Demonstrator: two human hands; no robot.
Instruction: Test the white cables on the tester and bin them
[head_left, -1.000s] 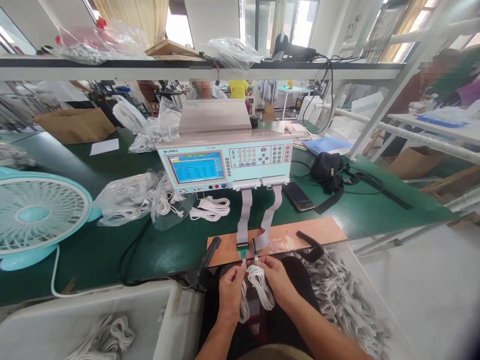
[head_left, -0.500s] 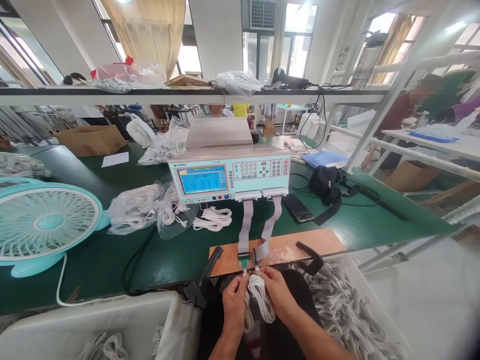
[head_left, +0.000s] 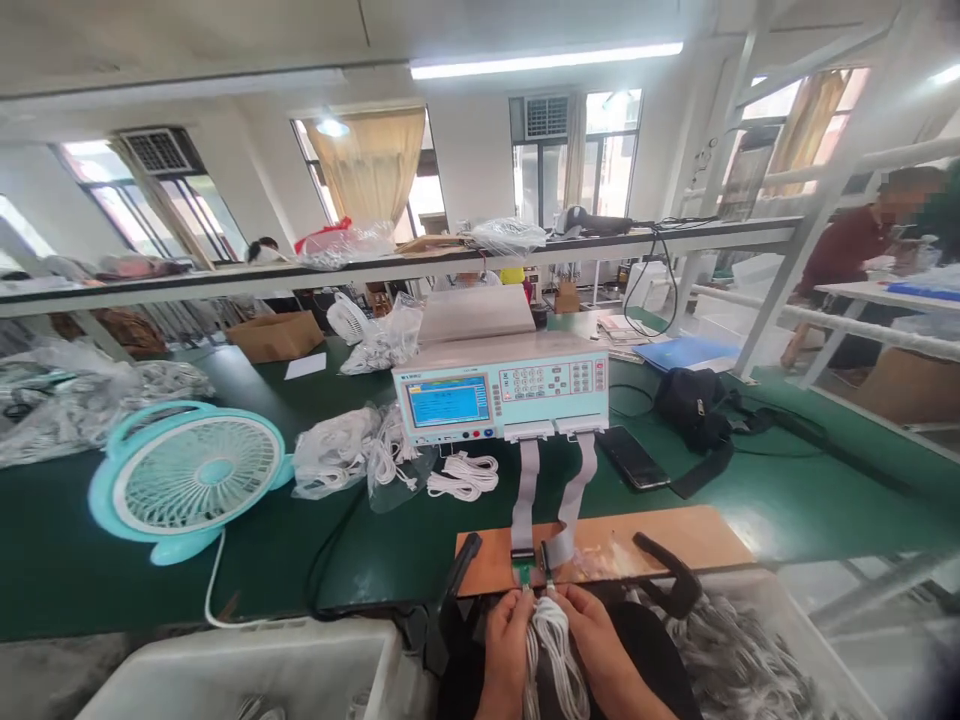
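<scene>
Between my two hands hangs a bundled white cable [head_left: 553, 650], low in the view. My left hand [head_left: 508, 635] is closed on one plug end of it, held at the small green circuit board [head_left: 524, 572] on the board's edge. The other end is pinched in my right hand [head_left: 592, 630], up against a second dark connector [head_left: 546, 562]. Two grey ribbon cables [head_left: 526, 490] run from these connectors to the tester [head_left: 502, 390], whose blue screen [head_left: 448, 400] is lit. How fully the plugs are seated I cannot tell.
A wooden board [head_left: 697, 530] lies at the table's front edge. To its left are a coiled white cable [head_left: 463, 476], bagged cables [head_left: 336, 450] and a turquoise fan [head_left: 202, 475]. A phone [head_left: 634, 460] lies right. White bins [head_left: 360, 640] flank my lap; the right one holds many cables.
The camera has tilted up and turned left, so the scene sits lower and further right. Both hands stay at the connectors with the same cable. The screen's display looks different.
</scene>
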